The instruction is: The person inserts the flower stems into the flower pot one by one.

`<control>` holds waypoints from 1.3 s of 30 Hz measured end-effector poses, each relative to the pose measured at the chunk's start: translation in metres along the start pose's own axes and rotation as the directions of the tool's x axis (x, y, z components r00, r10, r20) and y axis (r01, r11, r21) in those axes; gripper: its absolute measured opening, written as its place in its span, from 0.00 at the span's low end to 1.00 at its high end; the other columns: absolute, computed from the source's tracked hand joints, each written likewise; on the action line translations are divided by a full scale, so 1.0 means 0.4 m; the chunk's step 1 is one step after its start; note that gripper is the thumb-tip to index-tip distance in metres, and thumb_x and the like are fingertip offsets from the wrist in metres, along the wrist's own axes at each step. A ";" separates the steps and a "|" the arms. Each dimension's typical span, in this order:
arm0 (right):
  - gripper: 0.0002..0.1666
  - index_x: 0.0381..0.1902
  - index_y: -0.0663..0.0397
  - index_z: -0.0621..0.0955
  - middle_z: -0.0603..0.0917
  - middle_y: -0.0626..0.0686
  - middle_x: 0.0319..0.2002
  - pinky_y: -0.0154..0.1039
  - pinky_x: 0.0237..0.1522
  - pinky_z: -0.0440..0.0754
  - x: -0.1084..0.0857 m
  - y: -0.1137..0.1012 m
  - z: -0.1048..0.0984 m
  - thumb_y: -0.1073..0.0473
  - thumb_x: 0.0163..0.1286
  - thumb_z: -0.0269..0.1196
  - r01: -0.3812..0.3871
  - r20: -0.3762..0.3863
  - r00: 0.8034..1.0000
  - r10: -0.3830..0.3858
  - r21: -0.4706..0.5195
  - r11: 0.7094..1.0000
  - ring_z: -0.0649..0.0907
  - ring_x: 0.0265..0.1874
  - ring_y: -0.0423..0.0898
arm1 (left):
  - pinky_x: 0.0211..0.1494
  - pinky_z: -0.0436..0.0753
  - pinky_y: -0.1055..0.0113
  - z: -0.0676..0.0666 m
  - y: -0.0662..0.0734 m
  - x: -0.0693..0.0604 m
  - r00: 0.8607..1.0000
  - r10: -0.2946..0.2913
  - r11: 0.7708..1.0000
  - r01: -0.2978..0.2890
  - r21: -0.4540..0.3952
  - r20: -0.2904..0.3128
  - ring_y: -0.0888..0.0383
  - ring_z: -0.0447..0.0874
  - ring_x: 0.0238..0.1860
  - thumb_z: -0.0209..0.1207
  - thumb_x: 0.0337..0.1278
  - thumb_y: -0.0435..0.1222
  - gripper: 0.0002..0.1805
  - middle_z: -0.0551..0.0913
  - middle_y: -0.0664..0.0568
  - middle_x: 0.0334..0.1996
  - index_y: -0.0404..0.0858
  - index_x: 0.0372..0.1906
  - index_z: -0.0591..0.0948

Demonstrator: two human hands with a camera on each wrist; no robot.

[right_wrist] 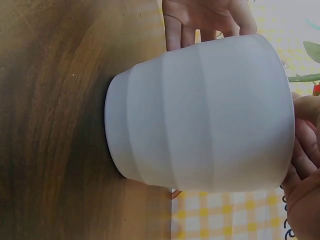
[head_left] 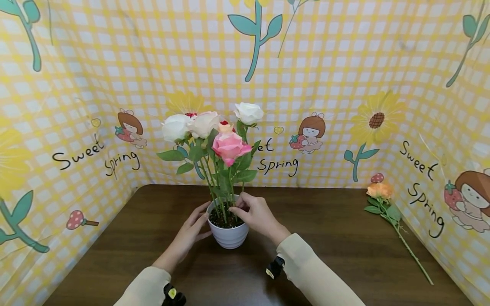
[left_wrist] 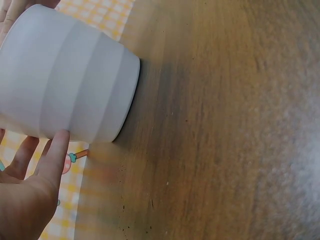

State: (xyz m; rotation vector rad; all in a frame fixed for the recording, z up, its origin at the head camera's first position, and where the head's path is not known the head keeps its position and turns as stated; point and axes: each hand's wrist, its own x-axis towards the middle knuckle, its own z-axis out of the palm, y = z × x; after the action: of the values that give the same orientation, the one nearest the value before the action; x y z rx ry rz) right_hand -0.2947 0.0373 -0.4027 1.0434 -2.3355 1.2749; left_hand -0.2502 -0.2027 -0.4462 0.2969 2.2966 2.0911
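A white ribbed flowerpot (head_left: 229, 236) stands on the table with dark soil (head_left: 221, 219) inside. Artificial roses rise from it: a pink rose (head_left: 231, 147) in front, a white rose (head_left: 249, 113) at right, and a white rose (head_left: 176, 127) and a pale pink rose (head_left: 204, 124) at left. My left hand (head_left: 187, 238) rests its extended fingers (left_wrist: 56, 155) against the pot's left side. At the right rim, my right hand (head_left: 259, 214) bends its thumb and fingers in around the stem bases, seemingly pinching a rose stem; the contact is partly hidden.
An orange rose (head_left: 380, 191) with a long green stem lies on the table's right side. Yellow-checked printed cloth (head_left: 325, 76) encloses the back and both sides of the brown wooden table (head_left: 325, 255). Black bands with cameras sit on both wrists.
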 end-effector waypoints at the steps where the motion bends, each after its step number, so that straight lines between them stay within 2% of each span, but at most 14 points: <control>1: 0.11 0.31 0.46 0.76 0.80 0.40 0.26 0.33 0.25 0.78 0.000 0.000 0.000 0.57 0.69 0.69 -0.001 0.001 1.000 0.001 0.003 1.000 0.78 0.24 0.36 | 0.61 0.78 0.45 0.000 0.000 0.000 1.000 0.001 1.000 -0.001 -0.002 -0.001 0.38 0.61 0.69 0.46 0.80 0.47 0.28 0.65 0.36 0.64 0.47 0.78 0.59; 9: 0.09 0.32 0.48 0.78 0.83 0.41 0.29 0.33 0.29 0.82 -0.002 0.000 -0.001 0.58 0.68 0.69 0.021 -0.006 1.000 -0.021 0.019 1.000 0.81 0.28 0.35 | 0.61 0.78 0.44 0.001 0.001 -0.001 1.000 0.009 1.000 -0.009 -0.004 0.000 0.38 0.62 0.69 0.45 0.80 0.47 0.28 0.64 0.36 0.64 0.46 0.78 0.59; 19: 0.07 0.36 0.47 0.81 0.86 0.42 0.33 0.32 0.33 0.84 -0.007 0.000 -0.011 0.56 0.67 0.70 0.008 -0.005 1.000 -0.008 -0.001 1.000 0.84 0.32 0.35 | 0.61 0.78 0.45 0.000 0.000 -0.003 1.000 -0.005 1.000 0.005 -0.006 0.006 0.38 0.62 0.68 0.46 0.80 0.48 0.28 0.64 0.37 0.66 0.49 0.77 0.60; 29: 0.11 0.42 0.50 0.84 0.88 0.44 0.37 0.32 0.37 0.85 -0.011 0.006 -0.023 0.53 0.67 0.71 0.014 0.010 1.000 -0.015 0.007 1.000 0.85 0.35 0.35 | 0.61 0.78 0.45 -0.001 -0.002 -0.003 1.000 -0.006 1.000 0.006 -0.009 -0.001 0.38 0.62 0.68 0.46 0.80 0.47 0.28 0.64 0.37 0.66 0.47 0.78 0.60; 35: 0.11 0.44 0.47 0.84 0.88 0.41 0.38 0.32 0.41 0.85 -0.016 0.013 -0.042 0.54 0.66 0.71 0.030 0.007 1.000 -0.030 0.013 0.999 0.84 0.37 0.33 | 0.61 0.78 0.45 -0.001 -0.001 -0.002 1.000 -0.004 1.000 0.004 -0.017 -0.002 0.39 0.62 0.68 0.46 0.80 0.47 0.28 0.64 0.37 0.65 0.48 0.77 0.61; 39: 0.11 0.44 0.50 0.84 0.87 0.39 0.38 0.33 0.42 0.84 -0.024 0.018 -0.064 0.55 0.66 0.71 0.030 0.004 1.000 -0.030 0.014 0.999 0.84 0.37 0.33 | 0.61 0.78 0.45 -0.001 0.000 -0.002 1.000 0.000 1.000 0.000 -0.016 -0.001 0.38 0.63 0.68 0.47 0.79 0.48 0.28 0.65 0.37 0.65 0.47 0.77 0.60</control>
State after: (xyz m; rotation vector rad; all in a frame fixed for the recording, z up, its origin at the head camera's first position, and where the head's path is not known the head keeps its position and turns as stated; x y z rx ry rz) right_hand -0.2956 0.0650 -0.3978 1.0822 -2.3083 1.2804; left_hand -0.2497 -0.2032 -0.4462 0.2947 2.2791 2.1094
